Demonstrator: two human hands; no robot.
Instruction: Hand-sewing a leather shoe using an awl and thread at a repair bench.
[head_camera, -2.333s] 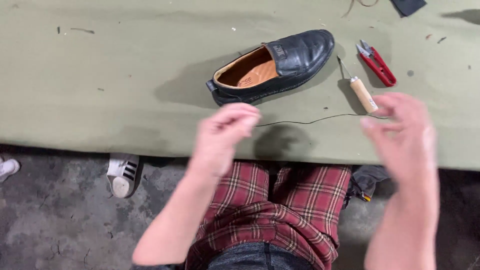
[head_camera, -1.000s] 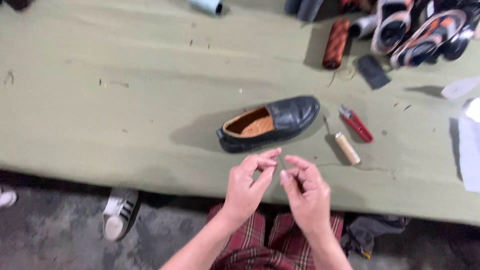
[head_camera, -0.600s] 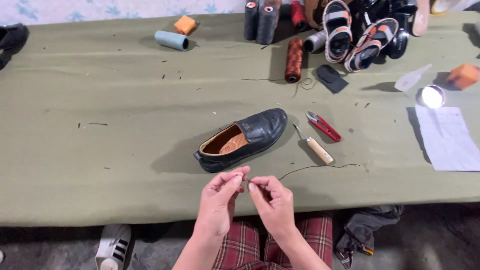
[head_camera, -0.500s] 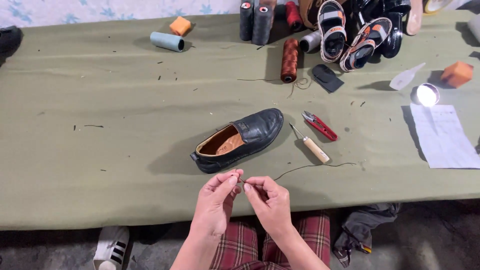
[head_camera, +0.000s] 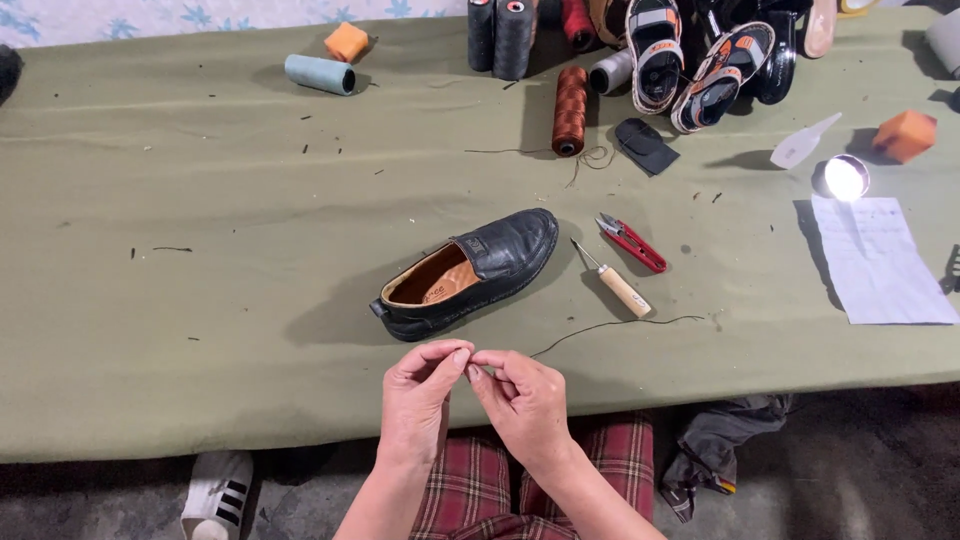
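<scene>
My left hand (head_camera: 418, 398) and my right hand (head_camera: 522, 400) meet fingertip to fingertip over the near edge of the green-covered table (head_camera: 200, 250). Together they pinch the end of a thin dark thread (head_camera: 610, 324) that trails right across the cloth. Whether a needle is between the fingers is too small to tell. Just beyond my hands lies a black leather loafer (head_camera: 470, 272) with a tan lining, toe pointing to the far right. Right of it lie a wooden-handled awl (head_camera: 617, 286) and red thread snips (head_camera: 633, 243).
Thread spools stand at the back: a brown one (head_camera: 570, 110), dark ones (head_camera: 497, 35), a pale blue one (head_camera: 320, 74). Sandals (head_camera: 690, 60) are piled at the far right, with a lit lamp (head_camera: 845, 178), a paper sheet (head_camera: 880, 260) and orange blocks (head_camera: 905, 135).
My hands came together from apart and now pinch the thread's end. The view has pulled back and tilted up, showing more of the table's far side.
</scene>
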